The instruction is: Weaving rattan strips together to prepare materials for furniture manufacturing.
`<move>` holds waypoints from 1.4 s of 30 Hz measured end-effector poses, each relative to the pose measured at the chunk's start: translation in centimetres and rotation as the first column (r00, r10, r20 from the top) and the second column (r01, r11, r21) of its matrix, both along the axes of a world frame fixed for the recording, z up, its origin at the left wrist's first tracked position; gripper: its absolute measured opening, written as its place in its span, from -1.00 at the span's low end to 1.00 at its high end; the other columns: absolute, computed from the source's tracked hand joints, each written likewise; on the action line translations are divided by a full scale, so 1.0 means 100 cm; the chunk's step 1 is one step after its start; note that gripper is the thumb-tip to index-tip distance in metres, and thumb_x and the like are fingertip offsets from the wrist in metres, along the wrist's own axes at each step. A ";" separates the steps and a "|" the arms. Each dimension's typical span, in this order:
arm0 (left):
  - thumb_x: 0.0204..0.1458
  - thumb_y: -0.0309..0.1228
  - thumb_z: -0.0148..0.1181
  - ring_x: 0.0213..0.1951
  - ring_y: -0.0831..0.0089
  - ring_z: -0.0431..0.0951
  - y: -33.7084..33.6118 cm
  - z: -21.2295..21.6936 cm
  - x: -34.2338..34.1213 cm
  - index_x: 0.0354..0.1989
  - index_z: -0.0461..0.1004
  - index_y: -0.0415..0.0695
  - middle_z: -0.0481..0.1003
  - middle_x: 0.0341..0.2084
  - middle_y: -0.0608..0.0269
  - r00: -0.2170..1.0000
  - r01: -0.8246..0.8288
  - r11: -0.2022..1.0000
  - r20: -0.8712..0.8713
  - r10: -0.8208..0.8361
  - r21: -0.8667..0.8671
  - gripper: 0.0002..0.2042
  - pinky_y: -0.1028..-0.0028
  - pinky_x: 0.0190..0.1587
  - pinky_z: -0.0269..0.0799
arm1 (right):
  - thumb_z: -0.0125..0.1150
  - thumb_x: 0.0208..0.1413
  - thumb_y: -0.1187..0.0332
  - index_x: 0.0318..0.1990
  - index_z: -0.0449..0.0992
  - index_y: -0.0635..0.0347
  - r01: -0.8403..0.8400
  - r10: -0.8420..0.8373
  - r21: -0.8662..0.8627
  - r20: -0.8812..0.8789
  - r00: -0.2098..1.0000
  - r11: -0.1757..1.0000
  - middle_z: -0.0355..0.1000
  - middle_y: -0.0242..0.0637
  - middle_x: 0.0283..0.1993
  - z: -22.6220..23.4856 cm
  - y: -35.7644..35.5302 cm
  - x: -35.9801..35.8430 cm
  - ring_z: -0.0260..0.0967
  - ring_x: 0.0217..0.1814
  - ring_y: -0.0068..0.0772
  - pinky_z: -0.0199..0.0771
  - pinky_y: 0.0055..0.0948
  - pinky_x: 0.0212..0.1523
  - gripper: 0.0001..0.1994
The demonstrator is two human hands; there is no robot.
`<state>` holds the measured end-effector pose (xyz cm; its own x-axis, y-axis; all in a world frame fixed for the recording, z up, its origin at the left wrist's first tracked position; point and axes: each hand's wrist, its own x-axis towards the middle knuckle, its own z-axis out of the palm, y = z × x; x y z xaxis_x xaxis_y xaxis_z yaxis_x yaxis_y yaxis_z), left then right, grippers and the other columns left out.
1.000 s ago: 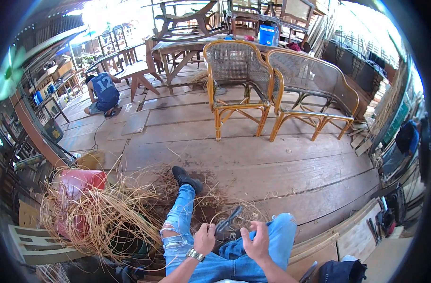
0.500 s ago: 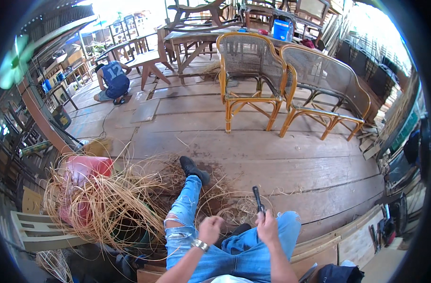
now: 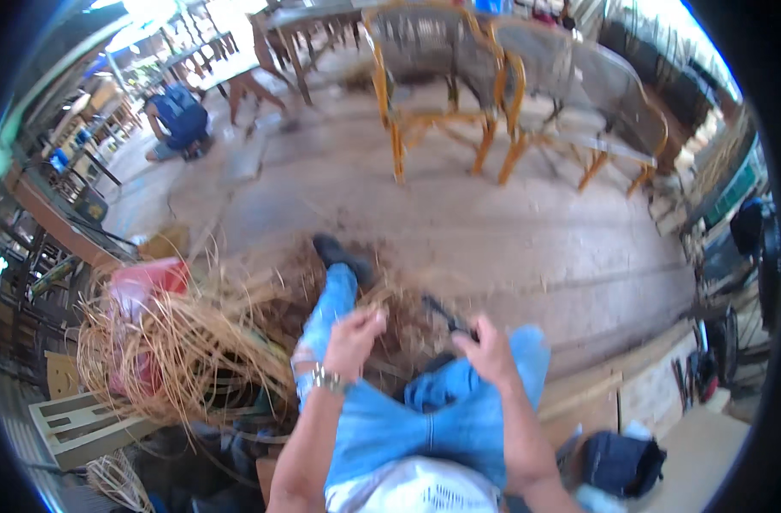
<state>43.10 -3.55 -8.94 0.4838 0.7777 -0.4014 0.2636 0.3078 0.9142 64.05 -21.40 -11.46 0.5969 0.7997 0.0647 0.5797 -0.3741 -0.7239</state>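
Observation:
My left hand (image 3: 355, 342), with a watch (image 3: 329, 379) at its wrist, hangs over my left thigh, its fingers closed together. Whatever they pinch, if anything, is too blurred to make out. Above my right knee, my right hand (image 3: 489, 352) is closed around a slim black tool (image 3: 444, 315). The tool tilts up and to the left, toward my left hand; its exact kind does not show. Left of my left leg lies a big tangled heap of thin rattan strips (image 3: 207, 342), partly over a red and clear plastic bag (image 3: 151, 286).
Rattan-framed seats, an armchair (image 3: 390, 120) and a bench (image 3: 579, 145), stand ahead on the plank floor (image 3: 339, 184). A person (image 3: 181, 120) crouches at the far left. At my right are a wooden bench (image 3: 591, 410) and a dark cloth item (image 3: 621, 462). Shavings litter the floor by my boot (image 3: 342, 259).
The view has tipped downward. My left hand has moved up and left; my right hand has tilted the black tool from nearly upright toward the left.

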 end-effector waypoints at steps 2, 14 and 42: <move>0.12 -0.42 0.36 -0.38 0.74 0.47 -0.003 0.004 0.011 -0.30 0.62 -0.26 0.56 -0.45 0.47 0.991 -0.043 0.995 0.129 0.032 0.085 -0.86 0.65 -0.26 0.42 | 0.35 0.11 0.35 -0.26 0.42 0.33 -0.053 0.063 0.067 -0.156 0.986 0.996 0.47 -0.01 -0.45 0.005 0.004 -0.001 0.46 -0.42 -0.23 0.42 -0.25 -0.37 -0.75; 0.28 -0.41 0.16 -0.30 0.70 0.53 -0.040 0.000 0.055 -0.10 0.55 -0.25 0.59 -0.36 0.36 0.935 0.322 0.946 0.167 -0.312 -0.039 -0.83 0.68 -0.25 0.40 | -0.03 0.33 0.39 -0.11 0.41 0.32 -0.088 0.086 0.033 -0.691 0.718 0.996 0.53 -0.23 -0.37 0.016 -0.003 -0.004 0.52 -0.39 -0.49 0.52 -0.40 -0.36 -0.83; 0.07 -0.51 0.29 -0.52 0.76 0.37 -0.052 -0.001 0.054 -0.02 0.55 -0.27 0.55 -0.51 0.38 0.904 0.425 0.801 -0.154 -0.399 0.421 -0.71 0.62 -0.43 0.34 | 0.31 0.23 0.34 -0.15 0.45 0.30 -0.169 0.203 0.115 -0.629 0.750 0.979 0.52 -0.30 -0.40 0.007 -0.004 -0.005 0.44 -0.40 -0.57 0.48 -0.45 -0.37 -0.78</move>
